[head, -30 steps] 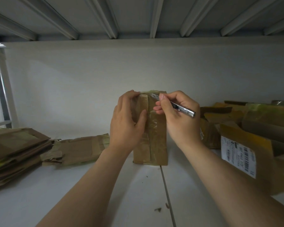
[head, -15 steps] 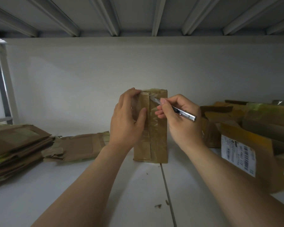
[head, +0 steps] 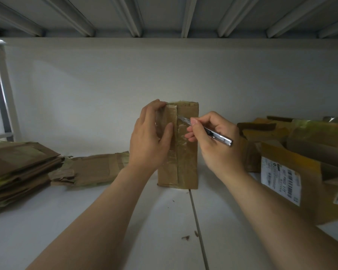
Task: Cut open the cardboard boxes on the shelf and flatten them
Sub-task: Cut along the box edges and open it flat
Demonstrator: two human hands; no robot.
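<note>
Box: a tall brown cardboard box (head: 186, 168) stands upright at the middle of the shelf (head: 98, 223), towards its back edge, close to the pale back wall (head: 164, 75).
Tape: clear tape (head: 181, 147) runs down the box's front face along a vertical seam and over its top edge.
Left hand: the left hand (head: 146, 139) grips the box's upper left side, fingers curled over the top left corner and the thumb pressed flat on the front face beside the seam.
Right hand: the right hand (head: 219, 151) pinches a slim metal utility knife (head: 220, 137) like a pen, fingers curled round its forward part.
Knife: its tip touches the taped seam on the upper front of the box; the handle slants down to the right, out past the knuckles.
Left end of shelf: a stack of flattened cardboard (head: 18, 168) lies at the left edge, with one more flattened piece (head: 94, 168) just beside it, reaching behind the left wrist.
Right end of shelf: a pile of unflattened boxes (head: 304, 141) fills the right side; the nearest one carries a white barcode label (head: 279, 184).
Shelf surface: white, with a joint line (head: 198, 221) running from the box's foot towards the front edge and small brown scraps (head: 185, 238) next to it.
Overhead: the ribbed underside of the shelf above (head: 164, 14).
</note>
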